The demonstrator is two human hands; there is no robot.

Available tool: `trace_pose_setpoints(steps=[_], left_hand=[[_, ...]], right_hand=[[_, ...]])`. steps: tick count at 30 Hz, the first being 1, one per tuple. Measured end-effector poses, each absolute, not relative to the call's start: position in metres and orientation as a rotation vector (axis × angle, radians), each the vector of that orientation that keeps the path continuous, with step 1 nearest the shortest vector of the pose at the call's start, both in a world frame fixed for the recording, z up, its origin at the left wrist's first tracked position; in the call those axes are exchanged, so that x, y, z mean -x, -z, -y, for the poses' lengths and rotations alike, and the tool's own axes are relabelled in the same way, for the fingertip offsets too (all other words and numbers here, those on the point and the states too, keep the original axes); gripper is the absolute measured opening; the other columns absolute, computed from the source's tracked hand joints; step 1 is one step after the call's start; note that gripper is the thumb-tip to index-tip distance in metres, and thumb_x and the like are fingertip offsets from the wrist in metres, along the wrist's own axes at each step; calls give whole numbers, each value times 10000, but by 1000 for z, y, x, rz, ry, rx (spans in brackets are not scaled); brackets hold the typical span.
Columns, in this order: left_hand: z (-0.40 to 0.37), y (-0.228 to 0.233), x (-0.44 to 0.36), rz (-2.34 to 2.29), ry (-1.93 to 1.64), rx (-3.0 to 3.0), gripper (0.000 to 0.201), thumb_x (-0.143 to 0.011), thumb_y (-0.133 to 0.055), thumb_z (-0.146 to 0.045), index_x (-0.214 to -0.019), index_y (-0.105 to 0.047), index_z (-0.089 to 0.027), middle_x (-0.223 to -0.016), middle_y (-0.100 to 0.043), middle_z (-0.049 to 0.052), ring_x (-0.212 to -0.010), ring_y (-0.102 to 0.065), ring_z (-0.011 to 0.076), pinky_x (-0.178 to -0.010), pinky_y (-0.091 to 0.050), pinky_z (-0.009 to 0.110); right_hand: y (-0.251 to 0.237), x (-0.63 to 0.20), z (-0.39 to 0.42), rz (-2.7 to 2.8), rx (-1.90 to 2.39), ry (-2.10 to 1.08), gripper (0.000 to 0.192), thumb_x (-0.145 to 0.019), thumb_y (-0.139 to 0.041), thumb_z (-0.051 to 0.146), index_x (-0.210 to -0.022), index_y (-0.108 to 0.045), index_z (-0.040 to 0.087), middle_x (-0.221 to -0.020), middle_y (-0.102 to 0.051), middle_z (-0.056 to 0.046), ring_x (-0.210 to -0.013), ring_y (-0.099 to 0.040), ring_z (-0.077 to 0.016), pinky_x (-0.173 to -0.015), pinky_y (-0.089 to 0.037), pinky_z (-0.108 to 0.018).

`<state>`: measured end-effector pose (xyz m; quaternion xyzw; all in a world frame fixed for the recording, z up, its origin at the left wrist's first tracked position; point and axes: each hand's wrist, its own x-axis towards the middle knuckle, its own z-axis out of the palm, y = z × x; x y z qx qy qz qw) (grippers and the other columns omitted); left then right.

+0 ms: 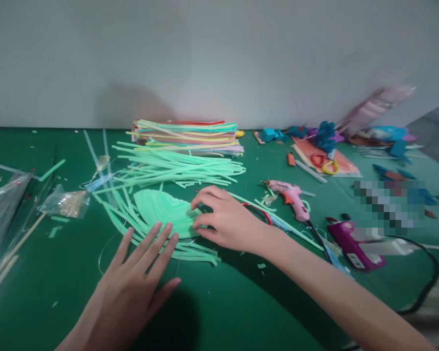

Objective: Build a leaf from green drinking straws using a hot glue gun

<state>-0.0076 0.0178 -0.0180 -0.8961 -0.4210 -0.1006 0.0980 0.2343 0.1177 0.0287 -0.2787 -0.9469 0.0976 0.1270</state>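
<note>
A light green leaf-shaped piece, made of pipe cleaners laid side by side, lies on the green table top. My left hand is spread flat, its fingertips over loose green pipe cleaners at the near left of the leaf. At the leaf's right end is my right hand, fingers curved and apart, fingertips by its edge. Whether those fingers touch the leaf I cannot tell. Partly under my right wrist lies a red-handled tool, mostly hidden.
Behind the leaf lie a heap of green pipe cleaners and a multicoloured bundle. To the right are a pink glue gun with a black cord, scissors and a purple device. A small clear bag sits left.
</note>
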Motion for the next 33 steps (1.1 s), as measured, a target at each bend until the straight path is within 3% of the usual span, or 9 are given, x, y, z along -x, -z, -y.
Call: trace_pose_setpoints(steps=[7, 13, 22, 33], left_hand=[[-27, 27, -10, 1160, 335, 2706, 665, -936, -477, -536, -1424, -470, -84, -1470, -503, 133, -1371, -451, 281, -1231, -16, 442], [-27, 31, -11, 1162, 310, 2713, 673, -934, -476, -542, -1409, -480, -67, -1491, -468, 148, -1369, -454, 295, -1229, -20, 468], [-27, 34, -11, 1136, 303, 2696, 677, -952, -459, -519, -1457, -412, -71, -1522, -419, 134, -1403, -405, 290, -1228, -13, 480], [-28, 34, -12, 1106, 292, 2678, 666, -956, -452, -505, -1445, -428, -53, -1522, -417, 137, -1383, -430, 299, -1225, -8, 496]], right_hand=[[-23, -222, -112, 2865, 797, -176, 189, -921, -574, 245, -835, -721, 163, -1179, -606, -102, -1198, -435, -282, -953, -407, -435], [-16, -217, -106, 2879, 733, 30, 251, -966, -471, 187, -888, -700, 122, -1167, -618, -130, -1220, -423, -306, -933, -402, -443], [-14, -236, -119, 2635, 964, -425, 138, -904, -642, 261, -863, -759, 198, -1075, -659, -73, -1108, -495, -234, -945, -437, -392], [-23, -228, -117, 2771, 943, -391, 136, -858, -701, 317, -866, -759, 195, -1118, -618, -91, -1151, -474, -266, -973, -433, -430]])
